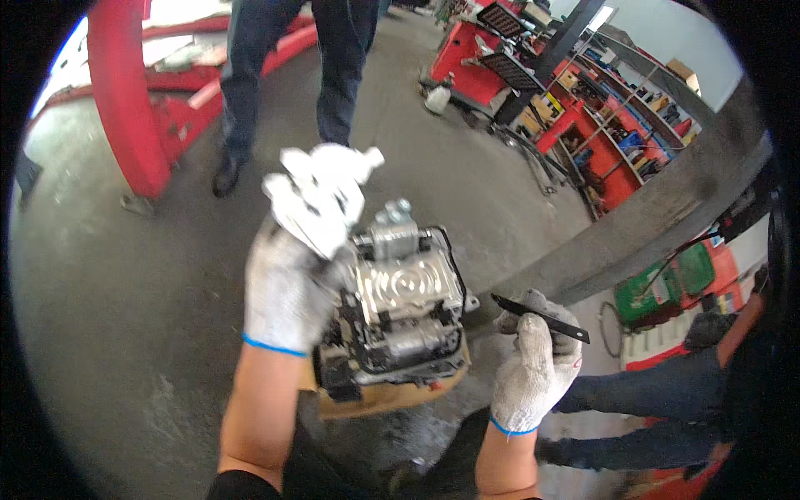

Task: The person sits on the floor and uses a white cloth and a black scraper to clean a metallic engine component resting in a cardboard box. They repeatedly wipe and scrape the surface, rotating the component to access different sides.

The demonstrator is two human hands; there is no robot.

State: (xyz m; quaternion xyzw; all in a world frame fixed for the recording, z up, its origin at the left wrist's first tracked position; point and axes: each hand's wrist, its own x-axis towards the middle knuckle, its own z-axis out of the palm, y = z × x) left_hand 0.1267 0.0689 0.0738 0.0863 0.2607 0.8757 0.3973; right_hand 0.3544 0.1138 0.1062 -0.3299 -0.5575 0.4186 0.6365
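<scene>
My left hand (287, 287), in a white knit glove with a blue cuff, is raised over the floor and holds a crumpled white rag (321, 196). Just below and to its right sits a metal mechanical unit (408, 304) with silver housings and black parts, resting on a piece of brown cardboard (375, 402). My right hand (533, 367), gloved the same way, is closed on a thin flat black tool (542, 317) to the right of the unit.
A person in dark trousers and dark shoes (287, 83) stands behind the unit. Another person in blue trousers (658, 400) crouches at the right. A red lift post (125, 100) is at the left; red shelves (600, 117) and a red machine at the back right.
</scene>
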